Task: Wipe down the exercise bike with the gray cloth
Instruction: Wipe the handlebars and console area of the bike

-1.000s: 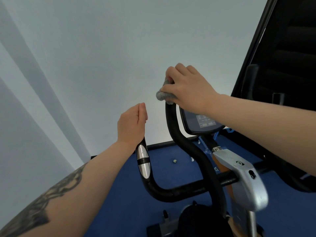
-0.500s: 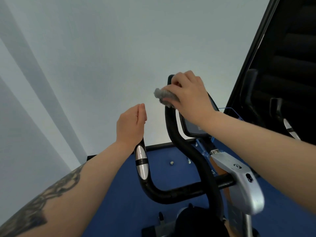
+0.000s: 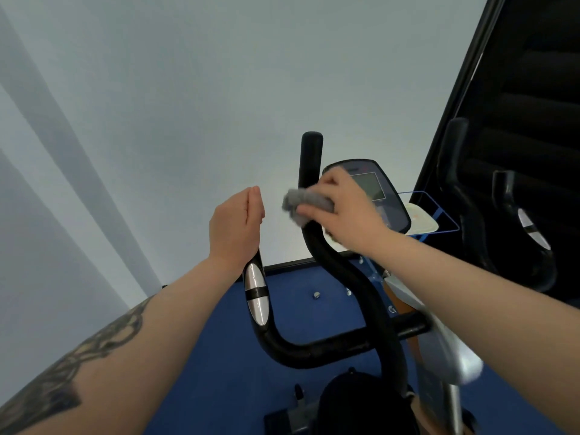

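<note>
The right hand [image 3: 346, 211] gripped the gray cloth [image 3: 306, 204] around the bike's [image 3: 370, 309] right handlebar [image 3: 332, 262], below its tip at 12 o'clock; the left hand [image 3: 235, 226], fingers straight, rested on the left handlebar [image 3: 255, 293] at 9 o'clock

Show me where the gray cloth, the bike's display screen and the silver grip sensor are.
gray cloth [image 3: 298, 200], head view, on its bunched left end beside the fingers.
display screen [image 3: 372, 185], head view, on its pale middle.
silver grip sensor [image 3: 255, 295], head view, near its dark middle band.
</note>
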`<state>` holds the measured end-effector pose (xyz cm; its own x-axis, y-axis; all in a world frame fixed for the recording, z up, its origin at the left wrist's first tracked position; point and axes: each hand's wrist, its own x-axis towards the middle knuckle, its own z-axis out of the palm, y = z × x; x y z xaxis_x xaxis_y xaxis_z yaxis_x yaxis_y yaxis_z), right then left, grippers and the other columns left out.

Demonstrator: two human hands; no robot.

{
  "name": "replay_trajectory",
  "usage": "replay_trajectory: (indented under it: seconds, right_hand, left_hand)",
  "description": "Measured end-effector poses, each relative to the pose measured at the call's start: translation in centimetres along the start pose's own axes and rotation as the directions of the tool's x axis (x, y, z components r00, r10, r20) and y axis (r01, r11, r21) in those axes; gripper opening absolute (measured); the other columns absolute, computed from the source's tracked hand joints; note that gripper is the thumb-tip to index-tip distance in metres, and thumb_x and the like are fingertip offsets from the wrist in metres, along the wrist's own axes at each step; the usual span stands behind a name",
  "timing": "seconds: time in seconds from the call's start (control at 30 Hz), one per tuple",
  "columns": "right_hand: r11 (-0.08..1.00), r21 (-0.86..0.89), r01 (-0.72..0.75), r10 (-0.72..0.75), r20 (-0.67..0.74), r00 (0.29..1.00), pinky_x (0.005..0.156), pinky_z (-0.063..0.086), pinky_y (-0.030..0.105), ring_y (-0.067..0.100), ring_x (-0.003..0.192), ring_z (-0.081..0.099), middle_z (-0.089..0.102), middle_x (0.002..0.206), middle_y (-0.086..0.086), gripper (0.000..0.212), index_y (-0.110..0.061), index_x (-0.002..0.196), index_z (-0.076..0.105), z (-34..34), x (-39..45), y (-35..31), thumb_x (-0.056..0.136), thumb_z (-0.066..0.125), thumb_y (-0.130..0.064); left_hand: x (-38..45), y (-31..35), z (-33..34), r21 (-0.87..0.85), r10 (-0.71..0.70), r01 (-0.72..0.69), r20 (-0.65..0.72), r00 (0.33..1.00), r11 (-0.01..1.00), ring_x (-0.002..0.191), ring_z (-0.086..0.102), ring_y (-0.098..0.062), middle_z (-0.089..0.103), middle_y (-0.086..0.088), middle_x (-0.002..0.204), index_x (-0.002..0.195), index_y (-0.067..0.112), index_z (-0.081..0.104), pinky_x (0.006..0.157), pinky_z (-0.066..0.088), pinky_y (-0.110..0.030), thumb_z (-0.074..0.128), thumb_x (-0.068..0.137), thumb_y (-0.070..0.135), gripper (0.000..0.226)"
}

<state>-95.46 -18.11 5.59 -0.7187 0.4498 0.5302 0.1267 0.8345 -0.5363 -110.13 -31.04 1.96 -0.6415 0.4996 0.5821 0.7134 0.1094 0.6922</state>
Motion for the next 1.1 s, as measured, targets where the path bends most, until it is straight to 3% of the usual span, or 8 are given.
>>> replay_trajectory:
  seconds: [0.1, 0.2, 0.37, 0.47, 0.63, 0.8, 0.9, 1.1]
  right_hand:
    - [0.994, 0.063, -0.085, 0.093, -0.134, 0.987, 0.079, 0.051, 0.044, 0.013, 0.094, 0.051, 0.042, 0.103, -0.007, 0.018, -0.023, 0.100, 0.069, 0.1, 0.5, -0.8, 0.087, 0.069, -0.036]
    - [0.998, -0.022, -0.061, 0.059, -0.073, 0.996, 0.081, 0.050, 0.040, 0.014, 0.102, 0.048, 0.044, 0.107, -0.008, 0.022, -0.027, 0.106, 0.071, 2.0, -3.1, -1.3, 0.085, 0.072, -0.034]
    - [0.958, 0.178, -0.224, 0.229, -0.010, 0.973, 0.077, 0.054, 0.046, 0.015, 0.079, 0.058, 0.047, 0.096, -0.010, 0.012, -0.031, 0.100, 0.069, -0.2, -2.4, -0.5, 0.087, 0.069, -0.032]
    - [0.984, 0.056, -0.168, 0.170, -0.029, 0.985, 0.080, 0.051, 0.036, 0.010, 0.087, 0.056, 0.050, 0.105, -0.010, 0.027, -0.034, 0.115, 0.067, 1.0, -4.0, -1.6, 0.088, 0.068, -0.034]
    - [0.983, -0.016, -0.184, 0.183, 0.189, 0.965, 0.076, 0.047, 0.029, 0.004, 0.091, 0.056, 0.053, 0.099, -0.014, 0.019, -0.040, 0.107, 0.069, -2.2, -4.8, -0.6, 0.087, 0.068, -0.038]
    - [0.972, 0.088, -0.217, 0.204, 0.138, 0.969, 0.087, 0.042, 0.023, 0.006, 0.098, 0.054, 0.052, 0.107, -0.008, 0.028, -0.030, 0.117, 0.068, -1.3, -6.4, -1.5, 0.089, 0.067, -0.035]
    - [0.954, 0.105, -0.280, 0.261, 0.168, 0.951, 0.087, 0.044, 0.024, 0.006, 0.093, 0.057, 0.058, 0.101, -0.004, 0.012, -0.034, 0.096, 0.071, -2.6, -7.9, -0.7, 0.089, 0.065, -0.042]
    - [0.913, 0.043, -0.407, 0.396, 0.151, 0.906, 0.075, 0.042, 0.031, 0.016, 0.084, 0.056, 0.056, 0.091, 0.003, 0.027, -0.023, 0.082, 0.066, -2.3, -9.2, -1.1, 0.095, 0.055, -0.044]
  left_hand:
    - [0.1, 0.0, 0.1, -0.004, -0.005, 0.005, 0.002, 1.000, 1.000, 0.059, 0.055, -0.018, 0.054, 0.003, 0.058, 0.062, 0.019, 0.049, 0.060, 0.049, -0.046, 0.031, 0.101, 0.037, 0.048]
    - [0.1, -0.1, 0.0, 0.004, -0.002, 0.002, -0.005, 1.000, 1.000, 0.059, 0.055, -0.016, 0.055, 0.004, 0.058, 0.061, 0.020, 0.049, 0.059, 0.048, -0.044, 0.030, 0.101, 0.038, 0.047]
    - [0.0, 0.3, -0.1, 0.041, 0.001, -0.001, 0.008, 1.000, 0.999, 0.059, 0.055, -0.018, 0.055, 0.003, 0.058, 0.063, 0.017, 0.050, 0.058, 0.047, -0.042, 0.030, 0.101, 0.036, 0.047]
    - [0.1, 0.6, -0.3, 0.080, -0.001, -0.002, 0.032, 0.999, 0.997, 0.062, 0.054, -0.015, 0.055, 0.004, 0.061, 0.064, 0.018, 0.052, 0.059, 0.043, -0.035, 0.029, 0.102, 0.035, 0.047]
    - [0.2, 0.7, -1.1, 0.159, -0.053, 0.021, 0.196, 0.979, 0.987, 0.074, 0.052, -0.007, 0.054, 0.009, 0.077, 0.075, 0.021, 0.060, 0.065, 0.035, -0.024, 0.038, 0.103, 0.028, 0.037]
    - [-2.4, 2.2, -2.6, 0.134, -0.007, -0.026, 0.237, 0.972, 0.991, 0.114, 0.043, -0.013, 0.058, 0.005, 0.118, 0.093, 0.022, 0.071, 0.094, 0.030, -0.021, 0.053, 0.098, 0.019, 0.019]
    - [-6.5, 4.2, -3.1, 0.051, 0.041, -0.051, 0.176, 0.984, 0.997, 0.130, 0.037, -0.010, 0.051, 0.010, 0.131, 0.098, 0.024, 0.071, 0.107, 0.030, -0.030, 0.058, 0.095, 0.010, 0.019]
    - [-13.3, 9.4, -2.7, -0.187, -0.004, 0.061, 0.291, 0.957, 0.980, 0.118, 0.047, 0.007, 0.058, 0.027, 0.117, 0.095, 0.042, 0.064, 0.084, 0.038, -0.004, 0.056, 0.093, 0.020, 0.023]
